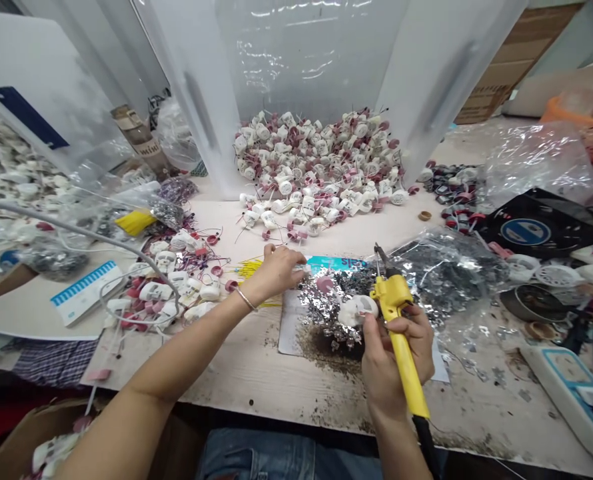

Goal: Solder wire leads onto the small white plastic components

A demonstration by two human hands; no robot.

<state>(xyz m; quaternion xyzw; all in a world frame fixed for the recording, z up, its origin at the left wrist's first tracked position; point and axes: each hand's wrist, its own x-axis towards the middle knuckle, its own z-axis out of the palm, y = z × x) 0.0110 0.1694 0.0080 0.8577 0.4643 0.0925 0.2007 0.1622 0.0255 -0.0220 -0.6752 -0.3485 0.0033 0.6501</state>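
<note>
Right hand (394, 357) closed round yellow soldering iron (394, 313), tip up; white plastic housing (357, 310) just beside it on silver foil scraps (326, 300). Left hand (276, 272) pinches small white part (302, 269). Further out on workbench (246, 373): heap of white-and-pink wired components (316, 167), against frosted plastic panels (306, 60).

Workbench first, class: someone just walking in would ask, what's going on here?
A person sits at a stained wooden workbench. Their right hand grips a yellow soldering iron, tip pointing up, while their left hand pinches a small white piece. A white plastic part sits on shiny metal scraps beside the iron. Farther along the bench lies a heap of white-and-pink wired components.
</note>
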